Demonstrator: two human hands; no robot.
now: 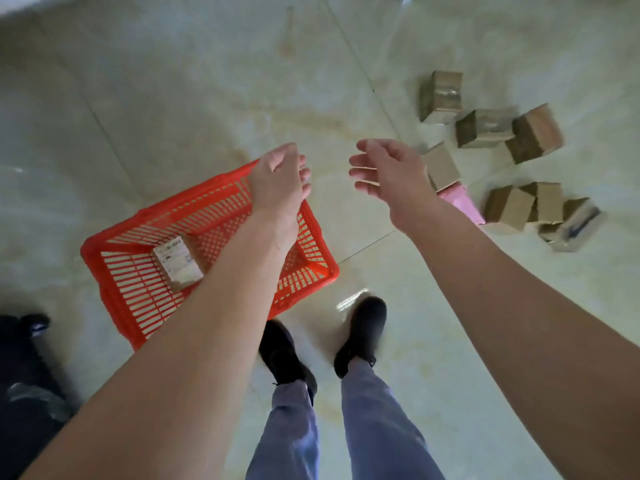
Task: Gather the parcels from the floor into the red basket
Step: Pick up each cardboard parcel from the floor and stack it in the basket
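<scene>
Both hands are empty: the left hand (280,178) hangs loosely curled over the far rim of the red basket (114,292), and the right hand (388,174) is relaxed with fingers spread. One labelled parcel (178,261) lies inside the basket. Cardboard boxes (485,128) and a pink packet (462,200) lie scattered on the floor (207,98) to the right.

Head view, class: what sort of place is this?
Probably an indoor parcel-sorting or storage room: glossy tiled floor, small cardboard parcels scattered on it, and a red basket already holding one labelled parcel.
</scene>
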